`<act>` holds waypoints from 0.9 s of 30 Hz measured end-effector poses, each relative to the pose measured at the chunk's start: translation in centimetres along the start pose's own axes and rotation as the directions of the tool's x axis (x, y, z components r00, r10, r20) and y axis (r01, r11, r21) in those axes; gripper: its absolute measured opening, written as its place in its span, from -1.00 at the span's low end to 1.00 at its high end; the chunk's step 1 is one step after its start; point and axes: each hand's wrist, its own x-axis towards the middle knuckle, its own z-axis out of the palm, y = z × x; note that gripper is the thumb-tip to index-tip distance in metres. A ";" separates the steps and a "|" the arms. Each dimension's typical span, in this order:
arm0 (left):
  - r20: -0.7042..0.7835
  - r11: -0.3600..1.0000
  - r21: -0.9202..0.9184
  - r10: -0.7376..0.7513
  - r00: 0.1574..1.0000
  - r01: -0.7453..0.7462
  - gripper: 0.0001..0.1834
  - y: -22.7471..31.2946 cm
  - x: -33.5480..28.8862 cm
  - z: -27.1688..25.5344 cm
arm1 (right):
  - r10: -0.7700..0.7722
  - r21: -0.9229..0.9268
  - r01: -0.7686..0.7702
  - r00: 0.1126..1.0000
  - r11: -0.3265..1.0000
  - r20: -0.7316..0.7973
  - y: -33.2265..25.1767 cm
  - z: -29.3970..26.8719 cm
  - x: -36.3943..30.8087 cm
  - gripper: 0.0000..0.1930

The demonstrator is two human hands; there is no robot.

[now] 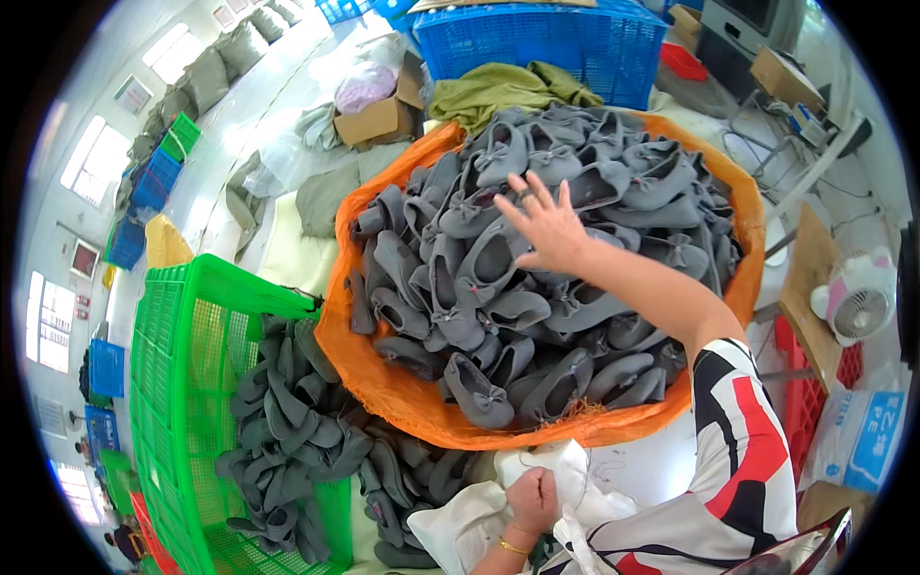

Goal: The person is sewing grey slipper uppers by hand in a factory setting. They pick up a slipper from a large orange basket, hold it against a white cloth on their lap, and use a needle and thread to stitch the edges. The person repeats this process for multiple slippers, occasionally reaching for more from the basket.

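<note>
Reaching, right hand point(541, 225) splayed over gray shoes point(460, 321)
Left hand point(533, 500) forms a fist, contents unclear; nudging the pile beneath the right could spill shoes from the orange sack point(337, 337).

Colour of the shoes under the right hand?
Grey; those shoes show best in the head view, inside the orange sack.

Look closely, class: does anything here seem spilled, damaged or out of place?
Yes. Several grey shoes lie between the green crate and the orange sack, seemingly outside both, while the rest are piled inside them. The sack's near edge also looks frayed, with loose threads showing.
</note>
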 end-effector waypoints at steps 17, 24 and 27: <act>0.485 0.937 0.153 -0.349 0.802 0.315 -0.88 -4.9 -2.6 1.2 | 0.280 -0.226 -0.230 0.935 0.947 0.220 0.9 23.0 20.7 -0.19; 0.444 0.943 0.157 -0.334 0.831 0.295 -0.90 -4.0 -1.3 0.7 | 0.208 -0.234 -0.154 0.951 0.960 0.230 0.0 24.2 19.9 -0.24; 0.414 0.958 0.175 -0.279 0.867 0.226 -0.90 -2.9 -0.7 -0.3 | 0.118 -0.103 -0.099 0.973 0.990 0.198 0.5 24.1 17.9 -0.19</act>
